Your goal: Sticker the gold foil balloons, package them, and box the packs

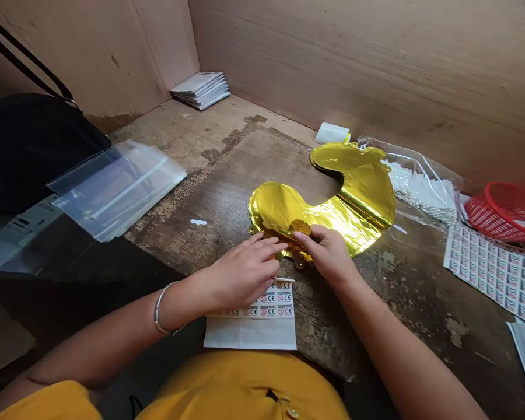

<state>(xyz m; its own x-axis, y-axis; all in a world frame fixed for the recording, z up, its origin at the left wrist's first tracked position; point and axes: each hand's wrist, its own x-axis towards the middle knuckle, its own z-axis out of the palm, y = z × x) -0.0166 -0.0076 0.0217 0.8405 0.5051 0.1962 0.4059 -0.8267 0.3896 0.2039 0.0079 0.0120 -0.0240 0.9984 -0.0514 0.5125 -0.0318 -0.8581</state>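
Note:
A shiny gold foil balloon [332, 213], flat and curved in outline, lies on the worn wooden table with its near end under my hands. My right hand [331, 255] pinches the near edge of the balloon between thumb and fingers, where the foil is folded up. At the left of that fold, my left hand [245, 269] stretches its fingers out over the balloon's edge; its thumb is partly hidden. Below my left hand lies a white sticker sheet [250, 332] with rows of small CE labels, its upper left part covered by the hand.
Clear plastic sleeves [122, 186] are stacked at the left, beside a black bag [39, 151]. White folded papers [201, 88] sit in the back corner. Right of the balloon are a bag of white sticks [424, 186], a red basket [503, 213] and another sticker sheet [492, 268].

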